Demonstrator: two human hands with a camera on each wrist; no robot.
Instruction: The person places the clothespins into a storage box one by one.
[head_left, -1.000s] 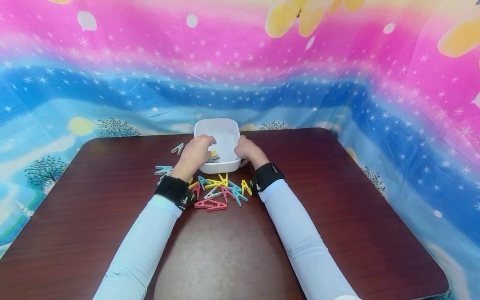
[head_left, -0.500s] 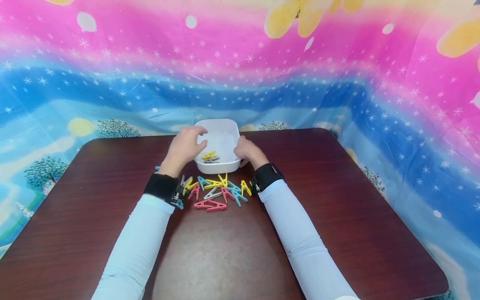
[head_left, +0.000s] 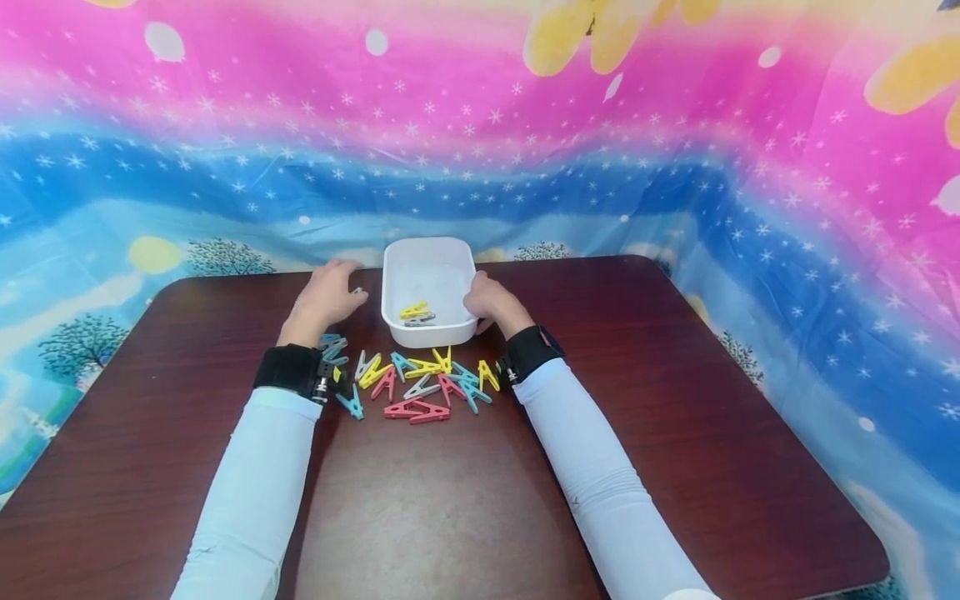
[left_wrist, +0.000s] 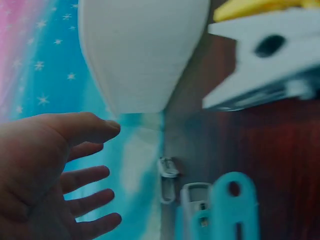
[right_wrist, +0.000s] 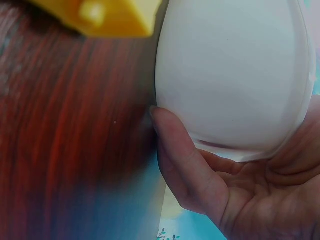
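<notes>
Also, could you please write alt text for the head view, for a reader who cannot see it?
A person's right hand grips a white tub holding a yellow clip and a grey clip, while the left hand is apart from it, on the left. Loose colourful clips lie nearby on a dark wooden table, before a pink-and-blue cloth backdrop.

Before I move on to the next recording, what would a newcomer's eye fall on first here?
Probably the vivid pink-and-blue backdrop behind the dark table. Next might come the white tub near the table's far edge, its side gripped by the right hand. Just in front of the tub, colorful clothespins lie scattered on the tabletop.
</notes>
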